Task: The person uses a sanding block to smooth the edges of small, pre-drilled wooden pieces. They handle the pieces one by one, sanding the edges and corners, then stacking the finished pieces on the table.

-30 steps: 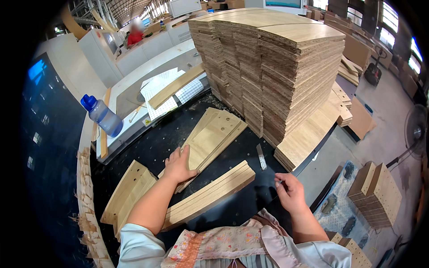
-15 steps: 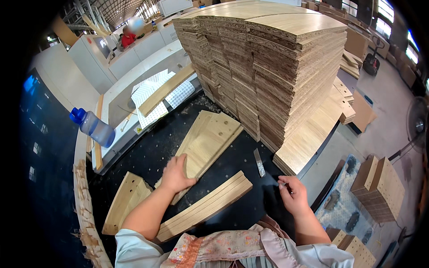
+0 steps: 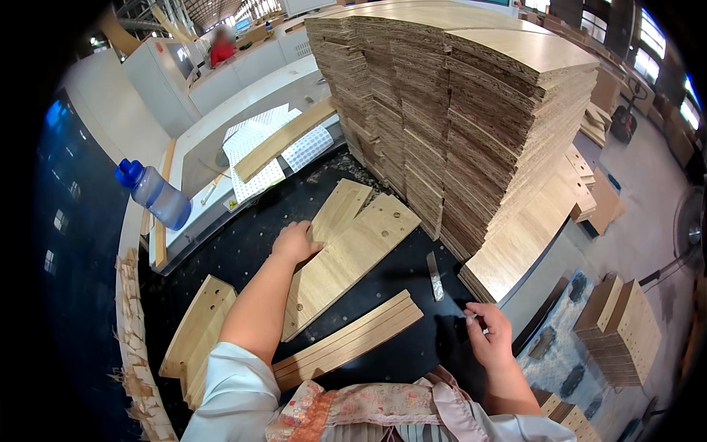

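My left hand [image 3: 294,241] grips the left edge of a narrow pale wooden board [image 3: 342,205], its thumb toward a wider wooden panel [image 3: 346,258]. The two lie fanned apart, crossing near the thumb; the panel has round holes near its ends. My right hand [image 3: 488,335] hovers over the right side of the black table, fingers curled in a pinch. A small pale thing shows at its fingertips, too small to name. Ahead of it lies a flat metal blade-like strip [image 3: 435,276]. Several slim curved wooden strips [image 3: 353,335] lie together nearest me.
A tall stack of curved particleboard panels [image 3: 449,140] stands at the far right of the black tabletop [image 3: 379,295]. Drilled wooden pieces [image 3: 202,324] lie left. A blue-capped bottle [image 3: 158,195], printed sheets [image 3: 258,144] and a wooden slat [image 3: 283,140] rest on the ledge. A co-worker is far off.
My left hand has moved forward, and the narrow board now sticks out leftward from the wider panel, which lay almost aligned with it. My right hand stays curled in nearly the same place.
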{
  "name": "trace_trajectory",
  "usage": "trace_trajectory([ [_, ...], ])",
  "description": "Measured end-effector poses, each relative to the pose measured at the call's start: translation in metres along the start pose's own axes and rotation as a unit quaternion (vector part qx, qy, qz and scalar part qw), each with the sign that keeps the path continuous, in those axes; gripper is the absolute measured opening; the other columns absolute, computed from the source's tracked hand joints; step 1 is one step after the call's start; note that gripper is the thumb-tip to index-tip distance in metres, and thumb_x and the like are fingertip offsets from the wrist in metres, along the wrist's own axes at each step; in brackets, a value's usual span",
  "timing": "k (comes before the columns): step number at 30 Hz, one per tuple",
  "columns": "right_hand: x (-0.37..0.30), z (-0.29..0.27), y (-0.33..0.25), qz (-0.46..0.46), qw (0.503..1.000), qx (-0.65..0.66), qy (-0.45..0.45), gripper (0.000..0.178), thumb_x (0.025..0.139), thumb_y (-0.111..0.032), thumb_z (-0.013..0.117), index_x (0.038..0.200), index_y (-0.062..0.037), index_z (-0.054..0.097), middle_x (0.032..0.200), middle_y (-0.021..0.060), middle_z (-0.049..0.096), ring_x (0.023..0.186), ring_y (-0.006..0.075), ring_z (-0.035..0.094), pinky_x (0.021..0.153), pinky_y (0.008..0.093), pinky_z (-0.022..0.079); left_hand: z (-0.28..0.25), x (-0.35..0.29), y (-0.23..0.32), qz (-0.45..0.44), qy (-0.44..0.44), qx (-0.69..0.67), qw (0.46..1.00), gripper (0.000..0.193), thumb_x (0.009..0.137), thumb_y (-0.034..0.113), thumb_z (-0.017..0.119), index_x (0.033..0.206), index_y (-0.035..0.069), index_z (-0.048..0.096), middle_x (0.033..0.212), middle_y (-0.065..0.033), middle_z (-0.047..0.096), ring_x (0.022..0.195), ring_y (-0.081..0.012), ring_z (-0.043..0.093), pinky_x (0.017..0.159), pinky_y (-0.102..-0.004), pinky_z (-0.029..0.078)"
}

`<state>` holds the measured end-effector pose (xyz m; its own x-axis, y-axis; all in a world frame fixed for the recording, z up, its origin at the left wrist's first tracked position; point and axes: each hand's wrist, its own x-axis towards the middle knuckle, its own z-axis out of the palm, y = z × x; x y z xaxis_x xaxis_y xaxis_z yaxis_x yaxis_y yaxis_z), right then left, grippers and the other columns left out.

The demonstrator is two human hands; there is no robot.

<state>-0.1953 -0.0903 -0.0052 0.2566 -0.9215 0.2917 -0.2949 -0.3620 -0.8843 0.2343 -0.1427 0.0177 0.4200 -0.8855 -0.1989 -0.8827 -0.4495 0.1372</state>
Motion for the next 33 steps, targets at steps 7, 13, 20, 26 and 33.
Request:
trace_trajectory([
  [7,-0.005,-0.003,0.002,0.010,1.000,0.002,-0.011,0.023,0.084,0.002,0.063,0.107,-0.0014,0.065,0.091,0.0085,0.065,0.077,0.0154,0.062,0.065,0.0249,0.049,-0.006,0.023,0.037,-0.062,-0.052,0.048,0.996,0.087,0.074,0.059,0.072,0.139,0.009,0.043,0.140,-0.0153,0.043,0.132,-0.0338,0.039,0.103,-0.0466,0.042],
  [13,-0.002,0.001,0.002,-0.016,1.000,0.009,-0.012,0.023,0.083,0.004,0.064,0.105,-0.0011,0.065,0.089,0.0088,0.065,0.073,0.0159,0.061,0.064,0.0248,0.047,-0.003,0.016,0.052,-0.076,-0.027,0.046,0.996,0.101,0.070,0.058,0.073,0.147,0.006,0.032,0.140,-0.0152,0.043,0.132,-0.0345,0.039,0.104,-0.0473,0.041],
  [20,-0.002,-0.006,0.004,-0.001,1.000,0.007,-0.005,0.022,0.083,0.004,0.064,0.104,-0.0011,0.065,0.088,0.0084,0.065,0.072,0.0156,0.060,0.063,0.0251,0.047,-0.003,0.017,0.029,0.013,-0.037,0.033,0.999,0.097,0.064,0.040,0.076,0.144,0.005,0.035,0.134,-0.0228,0.046,0.126,-0.0384,0.044,0.103,-0.0433,0.042],
  [26,-0.009,-0.009,0.000,-0.008,1.000,0.023,-0.018,0.020,0.085,0.003,0.063,0.105,-0.0008,0.065,0.091,0.0072,0.065,0.077,0.0145,0.061,0.065,0.0246,0.047,-0.013,-0.011,0.042,0.019,0.083,0.002,0.996,0.083,0.059,0.025,0.082,0.131,0.009,0.046,0.132,-0.0220,0.044,0.126,-0.0378,0.041,0.099,-0.0462,0.042],
  [33,-0.015,-0.016,-0.008,-0.037,0.999,0.011,0.015,0.021,0.081,0.004,0.064,0.102,-0.0004,0.066,0.086,0.0104,0.065,0.065,0.0166,0.059,0.059,0.0256,0.047,-0.023,-0.026,0.041,0.197,0.341,0.174,0.903,0.081,0.062,0.011,0.076,0.136,0.016,0.045,0.143,-0.0210,0.035,0.127,-0.0387,0.037,0.100,-0.0513,0.031],
])
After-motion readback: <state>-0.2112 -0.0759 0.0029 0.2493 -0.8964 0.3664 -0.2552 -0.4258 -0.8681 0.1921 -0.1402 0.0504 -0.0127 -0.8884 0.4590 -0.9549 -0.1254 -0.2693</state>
